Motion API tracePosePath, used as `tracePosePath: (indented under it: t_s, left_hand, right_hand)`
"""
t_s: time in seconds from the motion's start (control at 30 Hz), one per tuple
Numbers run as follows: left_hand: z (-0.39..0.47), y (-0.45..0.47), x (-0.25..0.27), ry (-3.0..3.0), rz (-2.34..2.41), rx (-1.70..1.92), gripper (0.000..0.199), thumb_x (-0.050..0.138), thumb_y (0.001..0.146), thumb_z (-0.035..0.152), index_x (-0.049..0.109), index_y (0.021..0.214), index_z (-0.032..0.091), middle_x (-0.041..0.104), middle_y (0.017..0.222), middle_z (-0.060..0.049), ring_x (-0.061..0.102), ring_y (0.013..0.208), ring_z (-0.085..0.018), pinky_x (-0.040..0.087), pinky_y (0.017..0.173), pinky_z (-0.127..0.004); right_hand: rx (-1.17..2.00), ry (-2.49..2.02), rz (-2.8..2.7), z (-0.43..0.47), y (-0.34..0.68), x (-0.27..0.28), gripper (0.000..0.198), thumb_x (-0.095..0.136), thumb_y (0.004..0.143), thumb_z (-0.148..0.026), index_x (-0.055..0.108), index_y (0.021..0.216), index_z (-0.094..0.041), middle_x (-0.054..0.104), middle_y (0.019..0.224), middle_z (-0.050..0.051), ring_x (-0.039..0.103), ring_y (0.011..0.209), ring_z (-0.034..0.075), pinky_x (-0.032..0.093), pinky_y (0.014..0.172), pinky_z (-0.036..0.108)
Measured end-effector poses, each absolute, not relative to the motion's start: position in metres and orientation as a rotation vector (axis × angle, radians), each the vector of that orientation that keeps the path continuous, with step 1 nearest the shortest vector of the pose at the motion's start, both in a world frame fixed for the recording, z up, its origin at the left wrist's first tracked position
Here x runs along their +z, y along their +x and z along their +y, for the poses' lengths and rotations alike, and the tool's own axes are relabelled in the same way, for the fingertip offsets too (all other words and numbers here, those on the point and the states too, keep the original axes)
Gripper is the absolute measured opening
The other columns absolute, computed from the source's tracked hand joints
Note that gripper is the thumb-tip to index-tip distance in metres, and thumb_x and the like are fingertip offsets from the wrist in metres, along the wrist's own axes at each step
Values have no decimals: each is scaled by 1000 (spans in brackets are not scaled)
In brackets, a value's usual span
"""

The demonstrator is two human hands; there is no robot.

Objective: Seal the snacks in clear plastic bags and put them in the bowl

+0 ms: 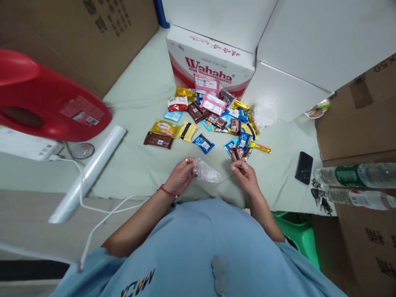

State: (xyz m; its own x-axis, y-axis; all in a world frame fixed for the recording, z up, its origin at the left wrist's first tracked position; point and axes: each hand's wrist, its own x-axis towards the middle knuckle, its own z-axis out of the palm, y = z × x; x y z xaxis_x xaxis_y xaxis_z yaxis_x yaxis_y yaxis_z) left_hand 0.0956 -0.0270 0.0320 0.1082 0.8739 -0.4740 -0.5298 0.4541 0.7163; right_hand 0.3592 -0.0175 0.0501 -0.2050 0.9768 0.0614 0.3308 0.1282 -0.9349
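Note:
A small crumpled clear plastic bag [208,171] hangs from the pinched fingers of my left hand [181,177]. My right hand [246,176] is closed too, thumb against forefinger, to the right of the bag; what it pinches, if anything, I cannot make out. Just beyond its fingertips lies a brown snack packet [235,154]. A heap of wrapped snacks spreads in front of both hands, with pink packets [213,103], a dark brown packet [158,140], a yellow packet [187,131] and a blue packet [203,143] among them.
Behind the heap stands a white Wahaba box [210,62]. A red jug [52,99], a plastic-film roll [89,173] and white cables [107,225] are on the left. A phone [304,168], keys [321,202] and bottles [355,175] lie right. Clear crumpled plastic [265,114] sits behind.

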Motion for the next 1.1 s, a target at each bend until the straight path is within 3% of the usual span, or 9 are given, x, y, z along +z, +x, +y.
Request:
tracePosePath:
  t_s: [0.13,0.2,0.33,0.47,0.63,0.73,0.83,0.97,1.1]
  left_hand:
    - [-29,100,32,429,1000,1068,35,87,69,35,57,79,19,63,75,4,59,67,-10,50,65,-23]
    - [-29,104,32,440,988,1063,36,88,69,36,57,79,19,62,74,5,58,68,-10,50,65,-23]
    - [-27,104,30,451,984,1062,39,89,68,37,56,79,20,62,73,5,59,68,-10,50,66,-24]
    - [-26,96,27,465,983,1042,40,90,68,38,57,79,20,60,70,5,58,65,-10,49,62,-23]
    - [-25,94,28,461,992,1039,42,89,70,44,58,86,21,64,81,4,62,70,-11,50,63,-23]
    - [-27,95,32,530,1122,1154,42,83,78,53,58,92,22,68,95,0,65,79,-13,49,66,-24]
    - [-29,98,38,743,1273,1260,39,77,84,55,61,95,22,64,91,-1,60,80,-14,47,68,-25]
    - [-26,105,43,996,1376,1206,54,90,71,43,68,116,23,63,103,-3,59,91,-19,47,73,-28]
    - [-19,105,42,1078,1205,1098,27,88,73,44,79,86,21,67,91,-5,60,88,-21,48,82,-32]
  right_hand:
    - [1003,-1121,-1955,-21,337,52,29,78,90,-53,73,106,-29,72,108,7,63,104,28,50,96,45]
    - [951,-1078,-2047,-22,323,49,23,74,94,-50,74,103,-28,72,108,9,62,106,29,48,99,47]
    - [1058,-1146,-1894,-19,315,44,26,66,99,-50,71,88,-27,70,91,7,61,91,25,49,88,43]
    - [1473,-1251,-1464,-15,329,47,37,78,87,-61,68,84,-25,60,75,-1,51,68,17,43,66,30]
    - [1748,-1278,-964,-14,333,48,47,92,70,-60,65,80,-23,52,66,-5,44,57,11,37,54,25]
    - [1695,-1288,-827,-15,329,47,49,95,65,-58,63,81,-24,53,67,-6,44,55,10,36,52,23]
    - [1686,-1258,-819,-18,324,47,48,95,66,-56,63,80,-24,53,68,-5,46,58,10,39,53,22]
    - [1776,-1194,-778,-21,321,48,46,96,66,-54,64,81,-24,53,70,-5,46,59,10,41,55,22]
    - [1769,-1178,-672,-19,332,46,48,99,62,-51,65,82,-24,53,69,-6,45,58,10,41,54,23]
